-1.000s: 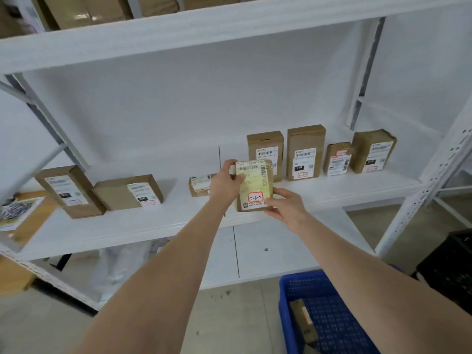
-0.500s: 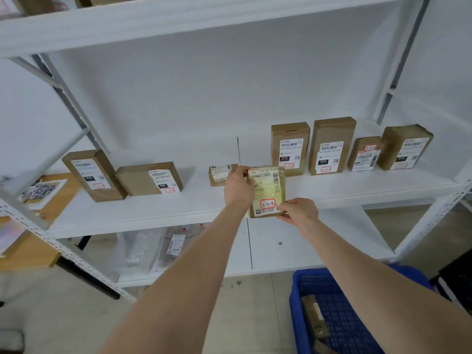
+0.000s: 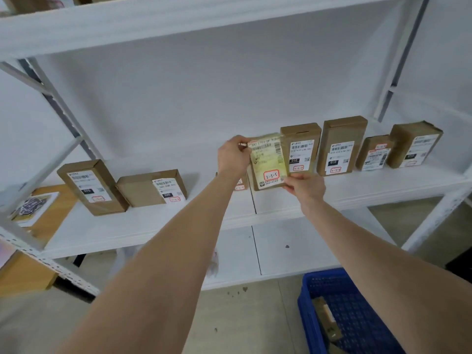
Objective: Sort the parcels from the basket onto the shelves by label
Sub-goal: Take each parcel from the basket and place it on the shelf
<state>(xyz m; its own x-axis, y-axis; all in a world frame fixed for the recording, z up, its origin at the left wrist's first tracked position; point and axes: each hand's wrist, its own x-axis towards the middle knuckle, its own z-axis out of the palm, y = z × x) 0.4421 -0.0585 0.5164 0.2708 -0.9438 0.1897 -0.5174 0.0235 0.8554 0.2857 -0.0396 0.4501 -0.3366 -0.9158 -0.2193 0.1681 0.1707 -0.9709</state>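
I hold a small brown parcel (image 3: 268,163) with a yellowish label and a red-framed tag reading 3-3-5, upright above the white middle shelf (image 3: 332,192). My left hand (image 3: 233,155) pinches its upper left corner. My right hand (image 3: 305,186) grips its lower right corner. The parcel stands just left of a row of upright labelled boxes (image 3: 300,149) and partly hides a small box (image 3: 240,183) behind my left wrist. The blue basket (image 3: 329,284) sits at the bottom right with a brown parcel (image 3: 328,319) inside.
Two more labelled boxes (image 3: 92,187) stand at the left of the same shelf. A lower shelf board (image 3: 293,246) lies beneath. A wooden table with a printed booklet (image 3: 33,205) is at the far left. White uprights (image 3: 434,221) frame the shelf.
Both hands have carried the parcel up and to the right, closer to the row of upright boxes. The view has tilted so the shelf sits higher.
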